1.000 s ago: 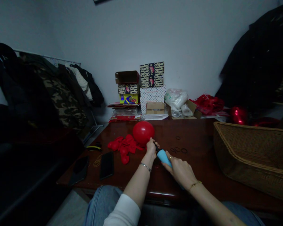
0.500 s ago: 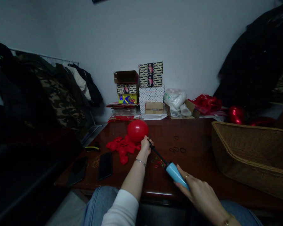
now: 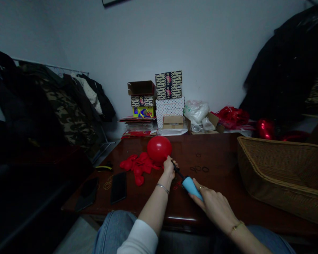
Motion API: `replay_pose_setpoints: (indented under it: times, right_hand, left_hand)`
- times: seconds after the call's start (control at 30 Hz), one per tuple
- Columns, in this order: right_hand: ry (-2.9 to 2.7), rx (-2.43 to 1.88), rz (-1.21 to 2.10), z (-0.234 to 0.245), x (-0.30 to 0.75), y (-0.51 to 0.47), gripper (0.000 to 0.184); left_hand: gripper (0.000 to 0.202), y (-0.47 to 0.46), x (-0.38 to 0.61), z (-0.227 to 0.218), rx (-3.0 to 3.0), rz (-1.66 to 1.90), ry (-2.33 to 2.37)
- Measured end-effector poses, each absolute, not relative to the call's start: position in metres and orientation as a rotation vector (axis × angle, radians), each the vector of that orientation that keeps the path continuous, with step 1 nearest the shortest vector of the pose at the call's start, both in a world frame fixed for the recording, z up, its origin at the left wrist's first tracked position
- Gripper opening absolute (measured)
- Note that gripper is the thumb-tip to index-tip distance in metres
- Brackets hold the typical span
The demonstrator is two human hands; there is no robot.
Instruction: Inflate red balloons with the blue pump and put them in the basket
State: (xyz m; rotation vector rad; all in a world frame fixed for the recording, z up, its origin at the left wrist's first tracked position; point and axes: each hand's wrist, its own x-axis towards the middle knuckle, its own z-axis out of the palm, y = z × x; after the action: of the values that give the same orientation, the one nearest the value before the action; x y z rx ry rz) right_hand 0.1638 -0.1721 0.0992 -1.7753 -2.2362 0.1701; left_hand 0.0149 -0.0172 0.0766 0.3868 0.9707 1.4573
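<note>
A partly inflated red balloon [image 3: 159, 150] stands over the far middle of the table. My left hand [image 3: 170, 167] is closed round its neck, at the black nozzle end of a hand pump; exactly how neck and nozzle meet is hidden by the fingers. My right hand [image 3: 214, 203] grips the light blue barrel of the balloon pump [image 3: 191, 188], which slants down toward me. A short stretch of black shaft shows between the barrel and my left hand. Left of the balloon lies a pile of limp red balloons [image 3: 139, 166].
On the brown table [image 3: 214, 148] lie black rings [image 3: 198, 168], small coloured bands [image 3: 177, 186], a dark phone [image 3: 118, 187] and yellowish rubber bands [image 3: 107, 182]. A wicker basket [image 3: 281, 176] fills the right side. Stacked boxes [image 3: 169, 107] and plastic bags [image 3: 197, 110] stand behind.
My right hand has pushed the blue barrel up and left toward my left hand, so less black shaft shows. The balloon and left hand have shifted slightly right, and the balloon looks a little bigger.
</note>
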Motion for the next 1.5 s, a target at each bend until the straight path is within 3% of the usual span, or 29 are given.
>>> replay_pose_setpoints:
  times: [0.3,0.83,1.5]
  right_hand:
    - [-2.246,-1.837,0.117,0.106,0.136,-0.148,0.054]
    - [-2.212,-1.735,0.212,0.076,0.186,-0.203,0.049]
    - [-2.290,-1.840,0.093,0.106,0.139,-0.150,0.052]
  left_hand:
    - [0.025,-0.021,0.018,0.080,0.397,1.416,0.974]
    - [0.026,-0.001,-0.011,0.079,0.433,1.479,1.000]
    - [0.023,-0.025,0.021,0.075,0.402,1.415,0.996]
